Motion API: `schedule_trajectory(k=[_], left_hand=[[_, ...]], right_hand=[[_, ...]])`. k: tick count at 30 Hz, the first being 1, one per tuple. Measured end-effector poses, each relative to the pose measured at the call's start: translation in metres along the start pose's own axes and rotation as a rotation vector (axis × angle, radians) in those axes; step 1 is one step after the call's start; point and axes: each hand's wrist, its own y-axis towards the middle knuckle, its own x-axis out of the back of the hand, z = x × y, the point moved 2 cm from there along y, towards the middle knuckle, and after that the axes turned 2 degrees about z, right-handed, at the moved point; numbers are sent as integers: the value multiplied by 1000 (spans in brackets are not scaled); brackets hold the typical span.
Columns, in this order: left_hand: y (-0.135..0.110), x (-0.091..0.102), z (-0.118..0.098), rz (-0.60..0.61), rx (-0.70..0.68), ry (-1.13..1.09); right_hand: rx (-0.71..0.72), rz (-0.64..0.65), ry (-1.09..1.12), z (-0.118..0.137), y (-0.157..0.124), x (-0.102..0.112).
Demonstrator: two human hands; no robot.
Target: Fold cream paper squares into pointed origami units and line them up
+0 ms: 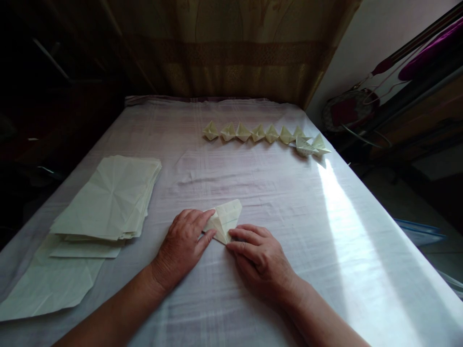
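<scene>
A small folded piece of paper (226, 219), pale with crease lines on it, lies on the cloth between my hands. My left hand (183, 241) grips its left edge, thumb low and fingers above. At the paper's lower right, the thumb and fingers of my right hand (262, 258) close on the edge near the bottom point. Which layers the fingers pinch is hidden. Toward the far side stands a row of several folded paper boats (258, 133), and two more paper shapes (307, 146) sit close together at its right end.
A stack of creased paper sheets (112, 193) lies at the left, over a larger loose sheet (54, 284). The light checked cloth (202, 168) covers the table. A curtain (231, 53) hangs behind it. A round bag (349, 108) hangs beyond the right edge.
</scene>
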Motion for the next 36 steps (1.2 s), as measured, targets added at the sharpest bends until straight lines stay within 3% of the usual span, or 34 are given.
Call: schedule_trajectory(k=[13, 36], left_hand=[[5, 0, 0, -46, -5, -5], [5, -2, 3, -22, 36, -21]], right_hand=[[21, 1, -42, 3, 0, 1], [33, 29, -192, 13, 3, -2]])
